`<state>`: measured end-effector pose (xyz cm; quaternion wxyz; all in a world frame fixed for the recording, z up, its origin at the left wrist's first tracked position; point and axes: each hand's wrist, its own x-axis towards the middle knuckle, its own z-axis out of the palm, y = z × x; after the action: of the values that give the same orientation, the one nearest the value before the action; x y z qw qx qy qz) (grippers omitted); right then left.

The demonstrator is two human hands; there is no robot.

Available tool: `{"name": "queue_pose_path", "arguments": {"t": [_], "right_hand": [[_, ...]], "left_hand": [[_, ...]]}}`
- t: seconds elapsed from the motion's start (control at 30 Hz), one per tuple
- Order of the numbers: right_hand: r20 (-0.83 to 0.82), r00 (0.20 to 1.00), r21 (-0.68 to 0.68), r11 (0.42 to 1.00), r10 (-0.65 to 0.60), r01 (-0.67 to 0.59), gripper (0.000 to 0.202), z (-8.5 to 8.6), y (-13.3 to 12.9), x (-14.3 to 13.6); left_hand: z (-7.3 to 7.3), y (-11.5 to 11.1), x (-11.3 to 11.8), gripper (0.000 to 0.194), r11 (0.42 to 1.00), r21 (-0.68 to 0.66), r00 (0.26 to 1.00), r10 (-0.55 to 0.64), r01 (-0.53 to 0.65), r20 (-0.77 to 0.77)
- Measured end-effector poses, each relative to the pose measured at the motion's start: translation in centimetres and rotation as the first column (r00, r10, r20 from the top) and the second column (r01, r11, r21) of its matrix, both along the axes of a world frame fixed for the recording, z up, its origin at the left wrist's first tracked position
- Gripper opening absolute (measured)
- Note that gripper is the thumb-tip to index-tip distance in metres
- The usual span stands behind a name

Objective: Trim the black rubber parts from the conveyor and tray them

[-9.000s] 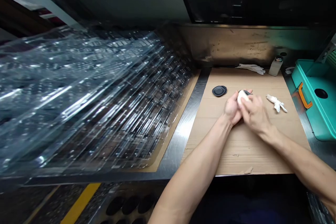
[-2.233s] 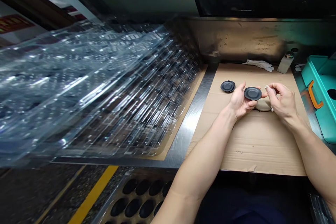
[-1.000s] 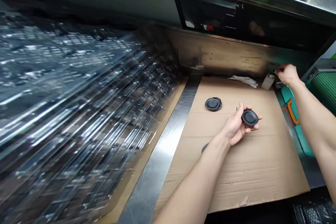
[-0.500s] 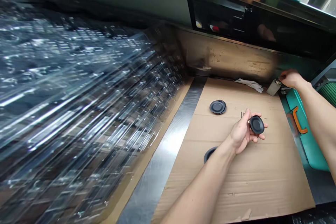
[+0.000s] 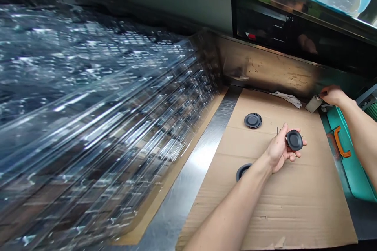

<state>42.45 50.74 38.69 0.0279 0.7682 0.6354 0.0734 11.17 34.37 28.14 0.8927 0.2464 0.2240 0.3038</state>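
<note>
My left hand [image 5: 279, 151] holds a small round black plastic part [image 5: 294, 140] above the cardboard sheet, its dished face turned up. The thumb and fingers are closed about its edge. At the back right, the fingers of my right hand [image 5: 334, 95] are pinched together at the top of a small greyish bottle [image 5: 313, 104]. Whatever they grip there is hidden. Another round black part [image 5: 253, 120] lies on the cardboard left of my left hand. A further black part [image 5: 242, 171] is half covered by my left forearm.
Cardboard [image 5: 303, 204] covers the metal bench [image 5: 191, 157]. Clear plastic trays [image 5: 103, 137] are stacked along the left. A white glove [image 5: 288, 99] lies near the back wall. On the right sits a teal case [image 5: 353, 164] with an orange handle [image 5: 341, 143].
The view has turned slightly left, so everything appears further right. My left hand still holds the black part, and my right hand stays at the bottle's top.
</note>
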Motion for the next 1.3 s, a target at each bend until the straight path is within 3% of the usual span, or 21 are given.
{"name": "queue_pose_path", "arguments": {"t": [0.1, 0.2, 0.27, 0.33, 0.47, 0.57, 0.7, 1.17, 1.3], "right_hand": [[-0.114, 0.993, 0.163, 0.986, -0.008, 0.027, 0.015, 0.9, -1.6, -0.7], [-0.371, 0.924, 0.371, 0.927, 0.095, 0.053, 0.030, 0.6, -6.0, -3.4], [-0.527, 0.818, 0.416, 0.910, 0.231, 0.010, 0.038, -1.1, -10.2, -6.4], [-0.583, 0.740, 0.411, 0.908, 0.335, -0.088, 0.037, -3.6, -14.4, -9.7], [-0.524, 0.716, 0.465, 0.859, 0.461, -0.213, 0.026, -8.3, -19.2, -13.9], [-0.453, 0.741, 0.449, 0.845, 0.496, -0.291, 0.022, -10.4, -19.5, -14.3], [-0.380, 0.770, 0.436, 0.833, 0.513, -0.340, 0.021, -11.7, -19.0, -13.5], [-0.310, 0.821, 0.341, 0.862, 0.480, -0.375, 0.022, -13.0, -18.3, -12.8], [-0.313, 0.814, 0.338, 0.858, 0.490, -0.386, 0.024, -13.2, -18.2, -12.8]], "left_hand": [[0.2, 0.3, -0.2, 0.044, 0.998, -0.056, 0.998, 0.015, -0.012, 0.066], [0.5, 0.6, -0.3, 0.041, 0.995, -0.101, 0.994, 0.025, -0.014, 0.110], [0.4, 0.6, -0.2, 0.043, 0.994, -0.107, 0.995, 0.040, -0.030, 0.087], [0.0, 0.6, 0.2, 0.051, 0.994, -0.087, 0.998, 0.068, -0.067, 0.003], [-1.4, 0.2, 1.6, 0.060, 0.994, 0.013, 0.975, 0.113, -0.113, -0.192], [-2.5, -0.1, 2.4, 0.059, 0.984, 0.118, 0.944, 0.161, -0.131, -0.288], [-3.4, -0.3, 2.9, 0.059, 0.961, 0.234, 0.899, 0.228, -0.147, -0.374], [-4.4, -0.2, 3.2, 0.068, 0.891, 0.447, 0.787, 0.334, -0.083, -0.518], [-4.6, 0.0, 3.4, 0.070, 0.901, 0.425, 0.815, 0.310, -0.087, -0.490]]}}
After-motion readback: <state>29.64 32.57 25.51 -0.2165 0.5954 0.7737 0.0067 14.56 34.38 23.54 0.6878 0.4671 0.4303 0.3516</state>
